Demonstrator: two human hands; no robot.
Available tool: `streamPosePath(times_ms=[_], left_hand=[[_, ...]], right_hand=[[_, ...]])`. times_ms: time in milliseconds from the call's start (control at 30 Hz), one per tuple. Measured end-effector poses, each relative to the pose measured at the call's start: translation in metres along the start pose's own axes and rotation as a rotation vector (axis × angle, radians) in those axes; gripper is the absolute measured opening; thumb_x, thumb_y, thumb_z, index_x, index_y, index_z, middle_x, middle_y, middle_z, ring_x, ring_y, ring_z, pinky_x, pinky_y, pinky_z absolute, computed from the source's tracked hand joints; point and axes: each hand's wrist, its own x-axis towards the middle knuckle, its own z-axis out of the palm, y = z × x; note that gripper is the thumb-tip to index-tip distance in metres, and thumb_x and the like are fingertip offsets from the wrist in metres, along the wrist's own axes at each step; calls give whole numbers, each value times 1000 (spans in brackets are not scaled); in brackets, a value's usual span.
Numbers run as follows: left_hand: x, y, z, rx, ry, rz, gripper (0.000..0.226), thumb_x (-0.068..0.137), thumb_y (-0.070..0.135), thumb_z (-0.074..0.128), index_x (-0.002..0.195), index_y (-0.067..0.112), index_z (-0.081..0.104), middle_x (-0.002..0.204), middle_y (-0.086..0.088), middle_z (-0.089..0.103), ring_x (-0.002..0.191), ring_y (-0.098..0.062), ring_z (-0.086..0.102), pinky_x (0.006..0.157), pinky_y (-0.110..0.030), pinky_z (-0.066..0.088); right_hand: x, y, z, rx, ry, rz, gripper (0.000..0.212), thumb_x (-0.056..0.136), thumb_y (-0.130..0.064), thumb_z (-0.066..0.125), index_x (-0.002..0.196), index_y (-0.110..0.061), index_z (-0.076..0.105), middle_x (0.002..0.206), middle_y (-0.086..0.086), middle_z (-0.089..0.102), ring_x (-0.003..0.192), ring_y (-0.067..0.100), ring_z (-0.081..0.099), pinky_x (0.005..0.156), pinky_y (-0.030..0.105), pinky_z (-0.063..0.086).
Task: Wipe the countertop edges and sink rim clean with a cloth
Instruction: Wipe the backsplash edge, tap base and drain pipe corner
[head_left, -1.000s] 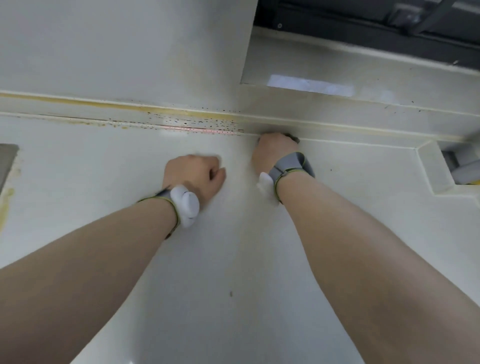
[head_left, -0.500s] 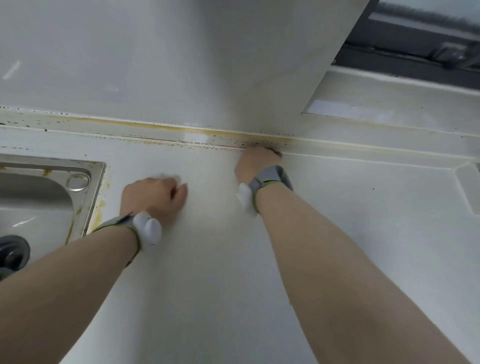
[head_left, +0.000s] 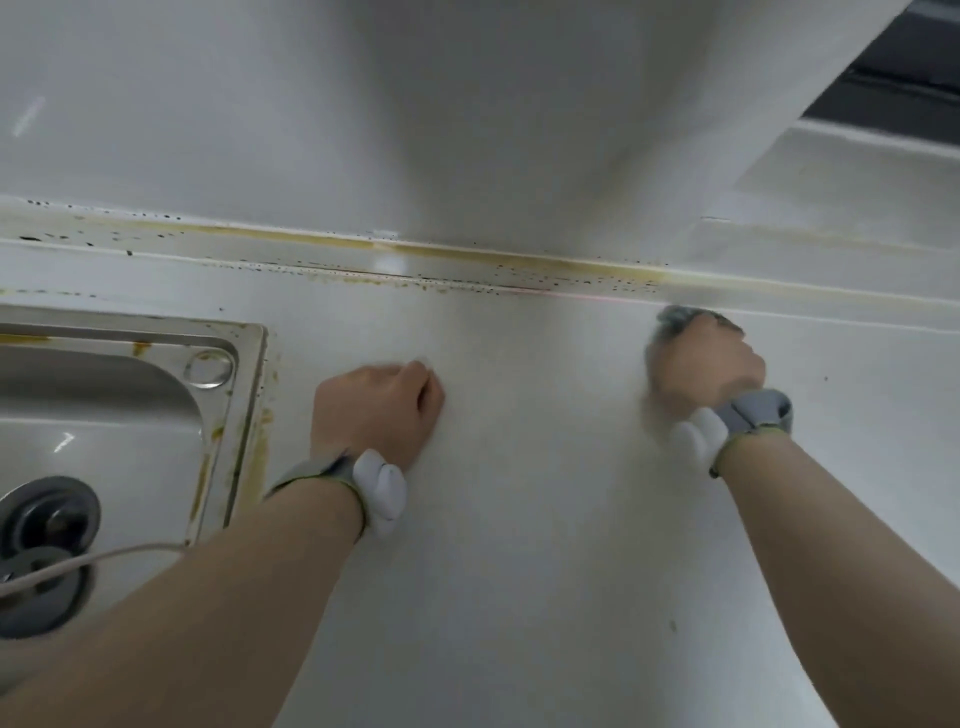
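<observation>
Countertop (head_left: 519, 571) white; back seam (head_left: 467, 262) yellowed, black-speckled; steel sink (head_left: 244, 415) left

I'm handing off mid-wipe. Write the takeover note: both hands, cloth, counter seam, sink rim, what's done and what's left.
Right hand: closed on the grey cloth, blurred, on the countertop just in front of the back seam.
Left hand: fist resting on the countertop right of the sink; whether it holds anything cannot be told.
Done: nothing clearly finished.
Left: yellow staining and dark specks line the back seam left of the cloth; the sink rim carries yellow-brown stains along its right and back edges.
</observation>
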Motion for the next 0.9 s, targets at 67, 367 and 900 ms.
streamPosePath(times_ms=[67, 367, 900], left_hand=[[1, -2, 1, -3, 5, -3, 37, 90, 36, 54, 63, 21, 35, 50, 3, 49, 43, -24, 42, 47, -21, 26], [1, -4, 6, -24, 57, -5, 37, 86, 34, 55, 62, 20, 30, 50, 0, 50, 43, -27, 45, 45, -22, 25], [1, -1, 9, 37, 124, -52, 34, 87, 35, 50, 60, 19, 37, 49, 1, 47, 44, -25, 42, 47, -22, 22]], right_hand=[[7, -4, 0, -5, -31, 63, 41, 90, -27, 36, 113, -2, 60, 110, 18, 64, 96, 34, 63, 82, 36, 43], [-89, -131, 7, 161, 78, -517, 19, 89, -21, 46, 98, -9, 59, 91, 11, 65, 76, 33, 65, 57, 31, 35], [-50, -65, 6, 142, 67, -779, 33, 94, -37, 41, 109, -16, 61, 107, 9, 62, 81, 33, 62, 66, 34, 49]])
